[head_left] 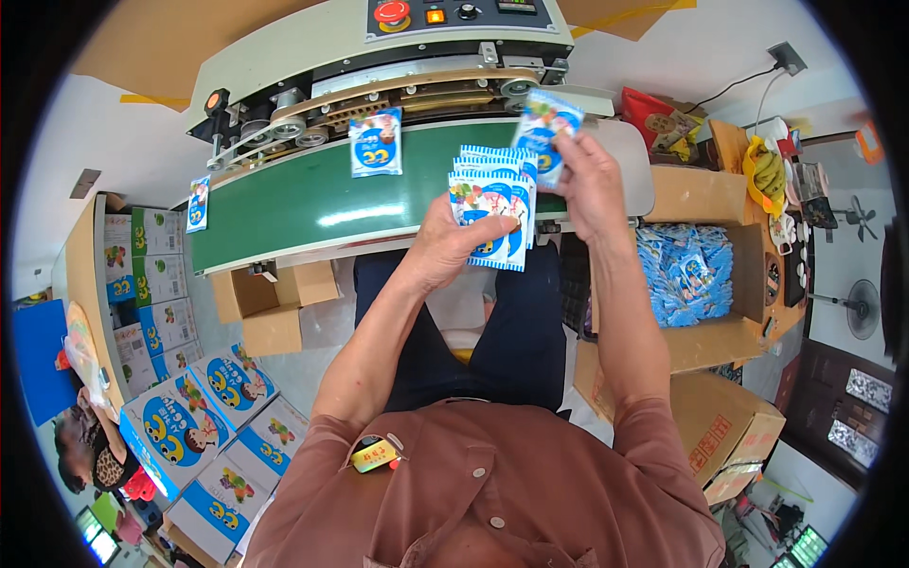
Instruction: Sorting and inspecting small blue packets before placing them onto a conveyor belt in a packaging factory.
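My left hand [447, 239] is closed round a fanned stack of small blue-and-white packets [485, 197], thumb across the front. In my right hand [592, 175] a single packet [547, 123] is pinched at its edge, slightly blurred, its top near the right end of the sealing machine's belt gap. A green conveyor belt [284, 210] runs in front of me. One packet [376, 142] lies on it with its top edge at the band sealer [407, 90]. Another packet [197, 204] is at the belt's left end.
An open carton [701, 350] full of blue packets [684, 275] stands at my right, above a closed carton [720, 426]. An empty-looking open carton [270, 303] sits below the belt's left part. Printed boxes [204, 407] are stacked at left, near another person [90, 445].
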A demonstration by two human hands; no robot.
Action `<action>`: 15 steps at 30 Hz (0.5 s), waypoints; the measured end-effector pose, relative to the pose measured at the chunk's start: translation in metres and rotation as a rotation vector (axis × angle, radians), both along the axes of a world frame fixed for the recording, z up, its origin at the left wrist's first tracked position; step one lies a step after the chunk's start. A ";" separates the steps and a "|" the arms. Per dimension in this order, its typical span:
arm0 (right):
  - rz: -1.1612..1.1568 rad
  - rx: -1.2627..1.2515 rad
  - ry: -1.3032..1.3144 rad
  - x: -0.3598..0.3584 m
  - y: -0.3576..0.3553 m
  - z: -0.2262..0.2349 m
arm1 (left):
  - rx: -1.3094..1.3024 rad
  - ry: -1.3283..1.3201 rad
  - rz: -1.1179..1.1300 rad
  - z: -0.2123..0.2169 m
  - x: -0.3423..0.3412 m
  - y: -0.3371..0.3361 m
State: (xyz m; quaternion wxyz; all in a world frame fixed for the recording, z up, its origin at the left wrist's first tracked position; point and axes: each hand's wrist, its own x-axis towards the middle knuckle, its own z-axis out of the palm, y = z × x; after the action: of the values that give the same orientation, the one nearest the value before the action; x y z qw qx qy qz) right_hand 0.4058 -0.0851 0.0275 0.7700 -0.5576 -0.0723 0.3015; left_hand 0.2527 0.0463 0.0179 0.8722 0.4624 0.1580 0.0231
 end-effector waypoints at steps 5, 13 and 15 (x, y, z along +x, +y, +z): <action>-0.049 -0.193 -0.069 0.038 -0.014 -0.005 | -0.017 0.021 0.074 -0.001 -0.006 0.008; 0.063 -0.362 -0.064 0.056 0.014 -0.020 | -0.001 0.036 0.164 0.001 -0.005 0.013; 0.106 -0.377 -0.077 0.052 0.025 -0.022 | 0.002 0.028 0.192 0.002 -0.005 0.014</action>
State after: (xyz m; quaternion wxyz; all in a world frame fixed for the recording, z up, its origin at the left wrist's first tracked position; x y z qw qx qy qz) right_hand 0.4577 -0.0596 0.0057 0.6316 -0.6986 -0.0733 0.3283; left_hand 0.2476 0.0605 0.0194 0.8633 0.4461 0.2138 0.1003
